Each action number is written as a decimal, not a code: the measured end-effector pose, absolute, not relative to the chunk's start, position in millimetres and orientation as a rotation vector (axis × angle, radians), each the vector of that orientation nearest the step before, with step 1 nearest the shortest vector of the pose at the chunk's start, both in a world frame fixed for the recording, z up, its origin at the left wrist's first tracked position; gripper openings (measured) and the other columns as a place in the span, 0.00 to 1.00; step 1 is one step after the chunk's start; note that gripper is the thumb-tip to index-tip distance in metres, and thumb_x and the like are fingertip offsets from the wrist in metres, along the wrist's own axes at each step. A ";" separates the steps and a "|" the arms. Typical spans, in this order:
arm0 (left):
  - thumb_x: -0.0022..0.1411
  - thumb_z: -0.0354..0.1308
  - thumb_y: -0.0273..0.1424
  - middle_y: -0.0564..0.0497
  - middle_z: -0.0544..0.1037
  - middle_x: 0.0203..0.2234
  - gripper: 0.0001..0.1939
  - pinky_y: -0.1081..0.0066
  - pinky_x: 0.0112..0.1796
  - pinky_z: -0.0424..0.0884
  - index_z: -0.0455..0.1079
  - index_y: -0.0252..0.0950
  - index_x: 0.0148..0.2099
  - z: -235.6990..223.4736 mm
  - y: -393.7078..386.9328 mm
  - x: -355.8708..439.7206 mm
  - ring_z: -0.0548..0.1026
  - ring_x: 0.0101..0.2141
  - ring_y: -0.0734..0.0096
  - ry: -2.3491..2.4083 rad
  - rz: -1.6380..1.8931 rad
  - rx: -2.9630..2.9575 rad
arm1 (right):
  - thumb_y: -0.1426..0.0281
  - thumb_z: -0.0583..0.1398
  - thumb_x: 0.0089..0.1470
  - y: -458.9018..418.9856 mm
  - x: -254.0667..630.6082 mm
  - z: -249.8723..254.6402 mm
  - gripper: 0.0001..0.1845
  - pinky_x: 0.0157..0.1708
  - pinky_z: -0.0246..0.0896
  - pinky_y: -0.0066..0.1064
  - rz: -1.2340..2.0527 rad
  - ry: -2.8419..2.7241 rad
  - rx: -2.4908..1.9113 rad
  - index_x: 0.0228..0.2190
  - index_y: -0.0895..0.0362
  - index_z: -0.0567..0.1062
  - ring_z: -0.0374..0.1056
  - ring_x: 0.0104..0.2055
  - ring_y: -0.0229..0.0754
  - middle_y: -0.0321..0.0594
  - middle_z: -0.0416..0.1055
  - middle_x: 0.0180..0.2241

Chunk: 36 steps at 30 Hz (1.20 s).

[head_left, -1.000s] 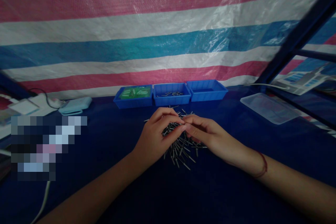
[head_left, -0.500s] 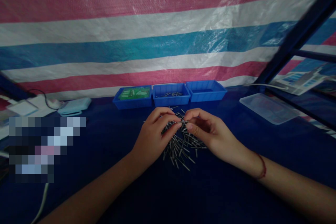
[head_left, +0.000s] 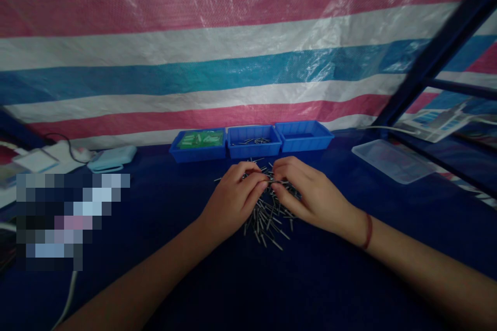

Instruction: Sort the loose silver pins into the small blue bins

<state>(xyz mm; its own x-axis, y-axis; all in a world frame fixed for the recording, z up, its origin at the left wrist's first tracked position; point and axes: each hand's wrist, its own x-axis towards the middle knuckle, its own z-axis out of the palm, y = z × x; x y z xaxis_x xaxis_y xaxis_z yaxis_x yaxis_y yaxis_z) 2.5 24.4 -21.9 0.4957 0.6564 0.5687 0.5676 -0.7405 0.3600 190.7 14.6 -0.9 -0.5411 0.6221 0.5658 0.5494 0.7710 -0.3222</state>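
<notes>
My left hand (head_left: 233,199) and my right hand (head_left: 320,196) meet above a loose pile of thin metal pins (head_left: 266,214) on the dark blue table. Thumb and fingertips of the left hand pinch one end of a slim metal pin (head_left: 272,181), held roughly level. At its other end, the right fingers and thumb are closed round it, hiding that tip. A dark red band (head_left: 368,231) circles the right wrist. The pins look silver and dark grey; their exact kind is too small to make out.
Behind the pile stand three blue bins: one with green-wrapped items (head_left: 199,156), a middle one (head_left: 254,152) with several pins, and a right one (head_left: 306,142). A clear plastic lid (head_left: 392,161) lies right. A light-blue case (head_left: 112,158) and a cable (head_left: 70,300) are left.
My right hand has turned, its back now more toward me and its wrist further left. Both hands keep the pin pinched between them; the view has shifted slightly.
</notes>
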 end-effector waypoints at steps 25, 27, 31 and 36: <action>0.59 0.53 0.26 0.47 0.71 0.42 0.08 0.57 0.43 0.66 0.72 0.38 0.40 -31.5 41.5 -12.1 0.67 0.45 0.60 1.215 0.845 2.761 | 0.73 0.54 0.52 74.7 211.1 -27.2 0.05 0.36 0.61 0.37 0.069 -2.077 -1.096 0.32 0.58 0.70 0.64 0.32 0.41 0.42 0.67 0.34; 0.59 0.53 0.25 0.47 0.71 0.43 0.08 0.57 0.43 0.66 0.72 0.38 0.40 -30.7 40.5 -10.5 0.66 0.46 0.60 1.174 0.805 2.790 | 0.73 0.55 0.51 73.9 217.8 -35.1 0.05 0.36 0.61 0.37 0.121 -2.000 -1.159 0.32 0.57 0.70 0.65 0.33 0.42 0.42 0.68 0.34; 0.61 0.53 0.28 0.47 0.70 0.44 0.08 0.56 0.43 0.66 0.73 0.40 0.40 -31.6 39.6 -6.5 0.66 0.46 0.60 1.161 0.751 2.828 | 0.74 0.55 0.51 75.1 217.7 -39.3 0.05 0.33 0.62 0.36 0.174 -1.925 -1.199 0.32 0.58 0.71 0.65 0.34 0.42 0.42 0.68 0.33; 0.60 0.57 0.34 0.48 0.70 0.44 0.07 0.55 0.43 0.65 0.75 0.42 0.39 -35.2 41.2 -0.2 0.66 0.46 0.58 1.232 0.693 2.790 | 0.74 0.55 0.51 69.1 212.9 -35.0 0.06 0.33 0.62 0.35 0.192 -1.967 -1.125 0.33 0.58 0.71 0.65 0.36 0.42 0.43 0.68 0.35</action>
<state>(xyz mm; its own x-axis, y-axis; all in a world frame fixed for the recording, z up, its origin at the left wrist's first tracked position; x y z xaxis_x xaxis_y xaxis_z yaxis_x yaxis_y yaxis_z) -0.2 41.2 -35.2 0.5916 0.7057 0.3899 0.6995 -0.6897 0.1870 212.9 69.1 -35.0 -0.2436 0.7690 0.5910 0.6403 0.5852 -0.4976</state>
